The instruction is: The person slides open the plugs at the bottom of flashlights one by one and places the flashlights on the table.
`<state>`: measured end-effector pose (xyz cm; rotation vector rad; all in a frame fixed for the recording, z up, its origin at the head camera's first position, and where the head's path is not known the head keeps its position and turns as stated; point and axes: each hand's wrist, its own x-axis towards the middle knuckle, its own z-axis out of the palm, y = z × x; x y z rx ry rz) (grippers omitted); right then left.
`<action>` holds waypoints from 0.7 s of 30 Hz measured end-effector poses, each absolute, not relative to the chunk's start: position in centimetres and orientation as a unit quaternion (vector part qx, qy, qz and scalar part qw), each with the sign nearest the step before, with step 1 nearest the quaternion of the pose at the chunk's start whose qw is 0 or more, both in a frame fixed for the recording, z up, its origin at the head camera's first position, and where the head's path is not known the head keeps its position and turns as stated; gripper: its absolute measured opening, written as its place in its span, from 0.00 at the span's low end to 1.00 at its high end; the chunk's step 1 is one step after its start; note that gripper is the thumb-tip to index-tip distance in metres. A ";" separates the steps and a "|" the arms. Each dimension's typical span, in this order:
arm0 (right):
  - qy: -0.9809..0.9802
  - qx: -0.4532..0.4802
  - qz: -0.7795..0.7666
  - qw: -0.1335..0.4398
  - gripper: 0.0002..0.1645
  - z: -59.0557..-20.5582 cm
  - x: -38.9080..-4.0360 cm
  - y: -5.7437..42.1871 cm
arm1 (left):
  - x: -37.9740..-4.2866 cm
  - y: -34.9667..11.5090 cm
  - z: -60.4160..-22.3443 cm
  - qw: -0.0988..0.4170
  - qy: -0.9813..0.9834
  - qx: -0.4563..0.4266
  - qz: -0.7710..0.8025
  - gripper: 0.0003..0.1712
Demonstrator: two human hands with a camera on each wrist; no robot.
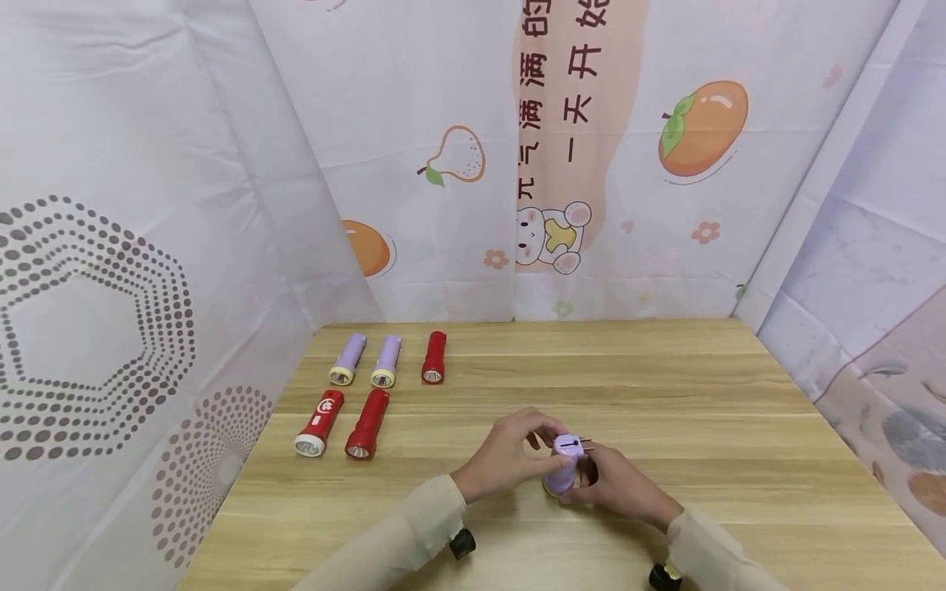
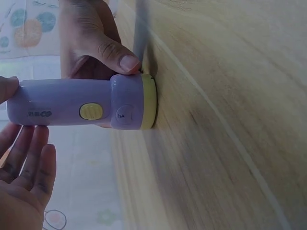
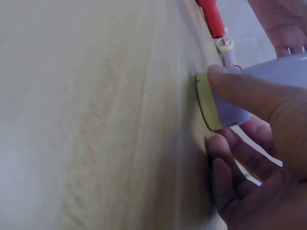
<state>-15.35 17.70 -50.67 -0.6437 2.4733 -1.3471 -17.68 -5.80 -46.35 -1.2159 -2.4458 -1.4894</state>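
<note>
A purple flashlight [image 1: 563,478] with a yellow head ring [image 2: 149,101] stands on its head on the wooden table [image 1: 665,386]. A yellow switch [image 2: 91,111] shows on its side. At its upturned tail end are a dark slot and thin prongs [image 1: 587,444] sticking out to the right. My left hand [image 1: 510,457] pinches the tail end between thumb and fingertips. Down near the head, my right hand [image 1: 624,484] grips the flashlight, its thumb [image 3: 240,91] lying along the purple body by the yellow ring.
At the table's left lie two purple flashlights [image 1: 351,351] with yellow heads and several red ones, including a red flashlight [image 1: 434,355] at the back and a white-headed one [image 1: 321,420]. Behind the table hangs a printed curtain [image 1: 443,246]; more cloth borders both sides.
</note>
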 end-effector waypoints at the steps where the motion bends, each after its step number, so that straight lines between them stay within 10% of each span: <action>1: 0.850 -0.222 -0.462 0.125 0.27 -50.7 -15.3 17.7 | -17.7 -5.8 -46.4 0.016 -0.786 -0.392 -0.478 0.17; 21: 0.859 -0.206 -0.457 0.106 0.28 -51.1 -15.4 17.4 | -17.3 -5.7 -47.1 0.052 -0.792 -0.396 -0.463 0.20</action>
